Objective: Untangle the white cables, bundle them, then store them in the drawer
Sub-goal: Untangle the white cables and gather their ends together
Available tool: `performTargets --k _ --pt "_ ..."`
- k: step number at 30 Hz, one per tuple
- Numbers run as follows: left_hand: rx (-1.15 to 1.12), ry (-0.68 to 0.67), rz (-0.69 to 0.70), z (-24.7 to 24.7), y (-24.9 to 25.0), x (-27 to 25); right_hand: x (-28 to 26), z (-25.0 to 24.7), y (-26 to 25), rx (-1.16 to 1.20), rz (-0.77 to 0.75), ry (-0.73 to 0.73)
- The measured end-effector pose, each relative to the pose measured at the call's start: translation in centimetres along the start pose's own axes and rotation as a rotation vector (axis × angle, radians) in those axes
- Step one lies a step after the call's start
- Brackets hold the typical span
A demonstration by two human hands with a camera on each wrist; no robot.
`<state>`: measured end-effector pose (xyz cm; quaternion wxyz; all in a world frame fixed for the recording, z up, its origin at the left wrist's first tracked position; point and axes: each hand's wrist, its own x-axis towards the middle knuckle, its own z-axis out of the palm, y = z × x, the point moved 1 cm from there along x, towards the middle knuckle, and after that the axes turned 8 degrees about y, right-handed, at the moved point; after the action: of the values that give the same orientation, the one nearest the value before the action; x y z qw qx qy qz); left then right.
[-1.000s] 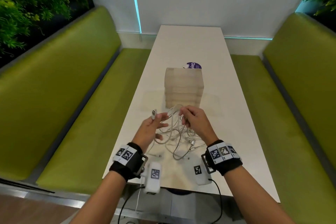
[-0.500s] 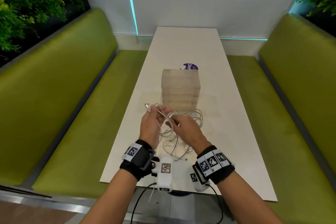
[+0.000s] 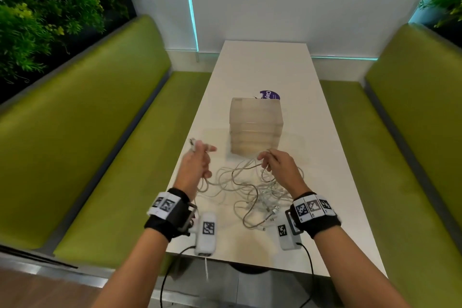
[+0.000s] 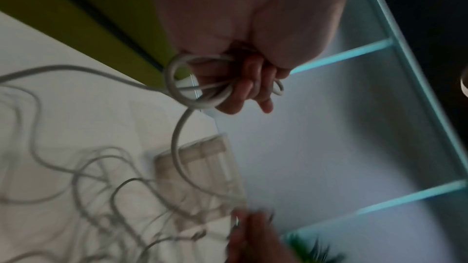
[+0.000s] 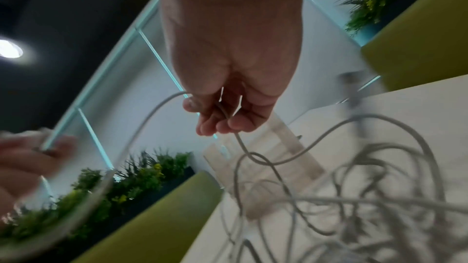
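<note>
A tangle of white cables lies on the white table between my hands, in front of a translucent drawer box. My left hand is raised at the table's left edge and grips small coils of one cable, with a plug end sticking up past its fingers. My right hand pinches a cable strand just before the drawer box. The strand runs down into the tangle. All the drawers look closed.
A purple round label lies behind the drawer box. Green benches flank the table on both sides. Plants stand behind the left bench. Wrist camera units hang over the table's near edge.
My hands were close together over the tangle and have drawn apart. The left hand has moved left with its coiled cable, the right hand right, stretching a strand between them.
</note>
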<state>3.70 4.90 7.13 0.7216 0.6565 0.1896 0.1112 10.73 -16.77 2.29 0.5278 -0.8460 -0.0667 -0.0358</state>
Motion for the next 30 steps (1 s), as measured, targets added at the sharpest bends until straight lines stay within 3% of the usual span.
performTargets --k 3,6,11,14,18,22,25,28,30 --pt "0.235 -0.146 0.01 2.4 -1.9 -1.5 -0.3 0.5 -2.2 0.005 -0.072 -0.029" --pt "0.197 -0.195 0.046 4.5 -2.3 -2.4 -1.4 1.4 -4.0 -0.043 -0.158 -0.117" --pt "0.108 -0.086 0.151 5.7 -1.9 -2.3 -1.9 1.3 -4.8 -0.174 -0.21 -0.125" --pt "0.103 -0.036 0.144 5.0 -1.6 -1.7 -1.6 1.3 -4.8 -0.249 -0.204 -0.157" --pt "-0.054 0.024 0.085 3.5 -0.3 -1.0 -0.7 1.6 -1.8 -0.332 -0.067 -0.231" --pt "-0.341 0.109 0.122 0.6 2.7 -0.4 -0.5 0.9 2.5 -0.27 0.1 -0.197" --pt "-0.425 0.187 0.122 -1.4 3.2 0.3 -0.4 0.3 3.7 -0.199 0.118 -0.154" --pt "-0.371 0.193 0.091 -1.8 2.0 0.6 -0.1 0.2 3.3 -0.129 0.062 -0.086" --pt "-0.199 0.116 0.052 -1.0 0.6 0.4 0.0 0.6 2.3 -0.126 -0.011 -0.067"
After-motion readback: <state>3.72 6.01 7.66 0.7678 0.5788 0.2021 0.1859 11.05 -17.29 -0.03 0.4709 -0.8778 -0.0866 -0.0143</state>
